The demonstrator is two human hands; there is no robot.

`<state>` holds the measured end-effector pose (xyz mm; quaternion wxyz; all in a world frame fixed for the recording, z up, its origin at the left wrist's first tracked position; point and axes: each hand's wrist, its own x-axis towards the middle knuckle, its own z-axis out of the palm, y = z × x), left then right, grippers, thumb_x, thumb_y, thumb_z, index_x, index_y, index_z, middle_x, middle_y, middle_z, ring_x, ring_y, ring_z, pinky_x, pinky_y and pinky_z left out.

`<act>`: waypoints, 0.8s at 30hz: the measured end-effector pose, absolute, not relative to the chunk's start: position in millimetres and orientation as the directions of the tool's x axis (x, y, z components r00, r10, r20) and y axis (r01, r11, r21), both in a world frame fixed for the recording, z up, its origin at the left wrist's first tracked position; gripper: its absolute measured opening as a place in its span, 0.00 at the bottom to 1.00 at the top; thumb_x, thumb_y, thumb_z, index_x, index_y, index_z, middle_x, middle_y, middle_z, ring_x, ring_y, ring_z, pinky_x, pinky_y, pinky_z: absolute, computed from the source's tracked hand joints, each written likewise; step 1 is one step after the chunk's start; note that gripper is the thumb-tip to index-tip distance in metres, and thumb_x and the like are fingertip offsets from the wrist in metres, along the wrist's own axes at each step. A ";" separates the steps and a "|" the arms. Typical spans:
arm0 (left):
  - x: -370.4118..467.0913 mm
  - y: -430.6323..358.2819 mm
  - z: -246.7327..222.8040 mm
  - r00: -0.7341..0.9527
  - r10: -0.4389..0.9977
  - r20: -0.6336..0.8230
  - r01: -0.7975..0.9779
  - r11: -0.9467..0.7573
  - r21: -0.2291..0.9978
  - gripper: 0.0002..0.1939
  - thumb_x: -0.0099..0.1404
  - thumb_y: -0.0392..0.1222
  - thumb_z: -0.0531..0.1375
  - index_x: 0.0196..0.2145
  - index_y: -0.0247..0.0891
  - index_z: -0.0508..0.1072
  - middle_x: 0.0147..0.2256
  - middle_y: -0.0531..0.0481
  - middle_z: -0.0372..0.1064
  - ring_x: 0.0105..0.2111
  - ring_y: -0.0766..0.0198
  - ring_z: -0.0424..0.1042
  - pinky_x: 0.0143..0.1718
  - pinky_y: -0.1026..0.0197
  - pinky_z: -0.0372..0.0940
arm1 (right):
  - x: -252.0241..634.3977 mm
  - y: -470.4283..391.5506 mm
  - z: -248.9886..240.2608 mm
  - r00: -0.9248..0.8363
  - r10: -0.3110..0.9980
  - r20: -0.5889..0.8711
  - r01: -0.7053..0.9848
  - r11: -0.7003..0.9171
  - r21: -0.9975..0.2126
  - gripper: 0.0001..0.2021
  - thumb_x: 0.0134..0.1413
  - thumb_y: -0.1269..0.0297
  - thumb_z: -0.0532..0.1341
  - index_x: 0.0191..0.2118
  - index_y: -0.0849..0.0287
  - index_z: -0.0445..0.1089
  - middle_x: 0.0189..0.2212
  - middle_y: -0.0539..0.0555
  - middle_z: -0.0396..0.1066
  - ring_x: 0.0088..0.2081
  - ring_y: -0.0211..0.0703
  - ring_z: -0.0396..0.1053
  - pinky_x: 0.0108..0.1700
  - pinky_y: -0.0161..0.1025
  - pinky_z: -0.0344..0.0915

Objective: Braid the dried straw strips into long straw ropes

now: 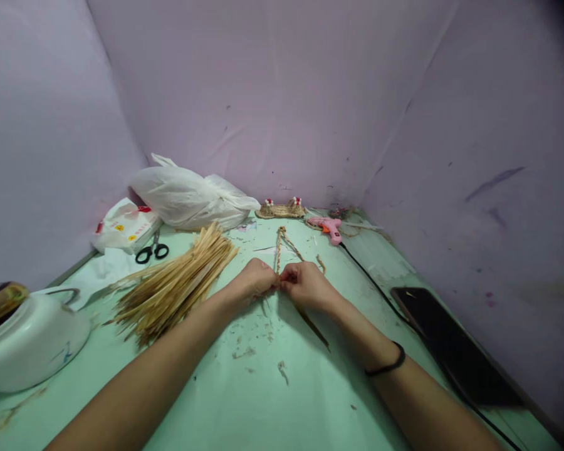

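Observation:
Fingers closed, my left hand [258, 277] and my right hand [304, 283] meet at the middle of the table and pinch the near end of a braided straw cord [278, 249]. The cord runs away from me to a bend, then comes back at a slant behind my right hand. A loose brown straw strand [316, 329] trails toward me from under my right hand. Just left of my left hand lies a fanned bundle of dry straw [178, 285]. My fingers hide the exact spot where the strands join.
A pink glue gun [328, 228] with a black cable and a dark phone [455, 344] lie at right. Scissors [152, 252], a tissue pack [126, 227], a white plastic bag [192, 197] and a white pot [32, 344] are at left. Woven straw slippers [281, 210] sit by the wall.

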<state>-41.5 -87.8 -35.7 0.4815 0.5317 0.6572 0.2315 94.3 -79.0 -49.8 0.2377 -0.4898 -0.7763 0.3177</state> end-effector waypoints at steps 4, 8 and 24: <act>-36.5 -88.5 -39.7 -0.020 0.903 -0.429 0.432 0.395 0.811 0.07 0.39 0.33 0.54 0.12 0.36 0.56 0.08 0.59 0.45 0.09 0.75 0.43 0.12 0.67 0.36 | 90.0 -93.1 -33.7 -0.286 0.957 0.049 0.826 0.272 -0.493 0.05 0.37 0.71 0.57 0.22 0.60 0.71 0.19 0.54 0.70 0.23 0.38 0.63 0.25 0.33 0.52; -36.9 -90.3 -36.0 0.023 0.863 -0.504 0.328 0.470 0.819 0.08 0.40 0.32 0.53 0.12 0.36 0.54 0.08 0.58 0.46 0.10 0.76 0.44 0.12 0.68 0.36 | 80.8 -108.3 -20.1 -0.287 0.958 0.004 0.909 0.274 -0.313 0.06 0.38 0.70 0.57 0.22 0.61 0.72 0.22 0.60 0.70 0.25 0.43 0.64 0.24 0.35 0.49; -62.6 -80.4 -39.2 0.337 0.827 -0.449 0.309 0.354 0.883 0.05 0.41 0.38 0.55 0.18 0.35 0.62 0.12 0.61 0.46 0.10 0.77 0.42 0.11 0.69 0.34 | 87.9 -85.8 -26.8 -0.275 0.887 -0.372 0.317 -0.281 -0.906 0.04 0.41 0.72 0.55 0.20 0.62 0.61 0.14 0.48 0.59 0.17 0.31 0.56 0.20 0.30 0.51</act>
